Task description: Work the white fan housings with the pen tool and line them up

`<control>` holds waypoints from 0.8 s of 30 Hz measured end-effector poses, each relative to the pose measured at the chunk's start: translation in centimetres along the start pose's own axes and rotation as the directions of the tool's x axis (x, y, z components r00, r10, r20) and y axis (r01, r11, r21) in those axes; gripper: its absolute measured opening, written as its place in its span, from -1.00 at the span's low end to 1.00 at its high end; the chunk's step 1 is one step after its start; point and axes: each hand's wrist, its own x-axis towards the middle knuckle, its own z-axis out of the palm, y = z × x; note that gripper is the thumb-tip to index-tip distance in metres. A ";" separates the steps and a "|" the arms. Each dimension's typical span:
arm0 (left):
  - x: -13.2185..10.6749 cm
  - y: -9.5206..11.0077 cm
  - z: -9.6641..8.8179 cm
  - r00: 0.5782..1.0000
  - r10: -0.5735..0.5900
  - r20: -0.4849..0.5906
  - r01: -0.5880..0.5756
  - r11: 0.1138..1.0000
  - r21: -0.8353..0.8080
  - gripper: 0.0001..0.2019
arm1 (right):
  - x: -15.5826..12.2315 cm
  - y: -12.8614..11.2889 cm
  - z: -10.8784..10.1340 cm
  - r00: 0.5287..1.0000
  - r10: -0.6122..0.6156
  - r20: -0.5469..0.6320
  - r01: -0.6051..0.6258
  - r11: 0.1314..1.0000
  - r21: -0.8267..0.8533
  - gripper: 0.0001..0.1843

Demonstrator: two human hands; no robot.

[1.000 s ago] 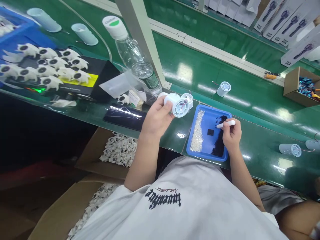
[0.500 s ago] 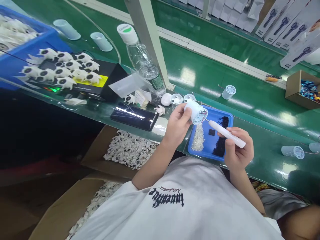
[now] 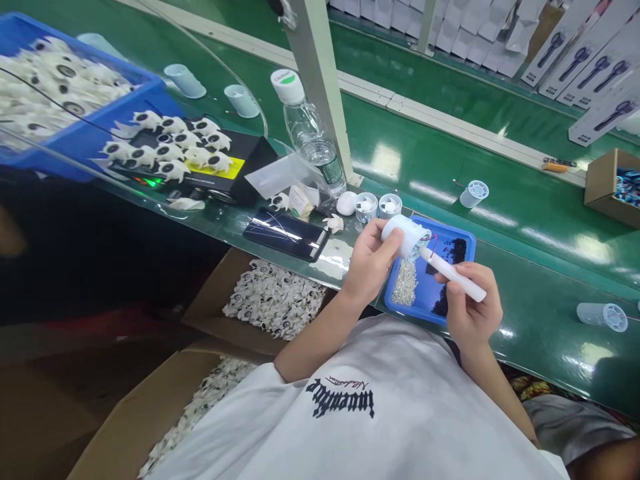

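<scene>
My left hand [image 3: 371,261] is closed around a light-blue cylindrical fan housing [image 3: 401,233], tilted with its open end to the right. Thin red and dark wires [image 3: 433,248] stick out of that end. My right hand [image 3: 474,303] grips a white pen-shaped tool [image 3: 459,277]. The tool's narrow end reaches into the mouth of the housing, so its tip is hidden. Under both hands lies a blue tray [image 3: 424,311] with a heap of small whitish pieces [image 3: 405,283] and heaps of tiny black pieces [image 3: 456,251].
Left of the tray are two housings with white fan blades [image 3: 367,207], a phone [image 3: 285,235] and a water bottle [image 3: 313,137]. White fan parts fill a blue bin [image 3: 145,100] and a carton [image 3: 210,277]. More housings [image 3: 474,193] stand right. A person's arm [image 3: 607,460] shows lower right.
The tool's metal tip, visible before, has gone into the housing, and the red wire now loops out further. The whole view has shifted slightly.
</scene>
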 end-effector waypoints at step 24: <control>0.9 -0.2 3.3 0.801 0.482 0.356 -0.528 0.848 0.040 -0.73 | 0.6 -2.2 1.5 0.869 0.433 0.241 -0.479 0.859 0.182 -0.46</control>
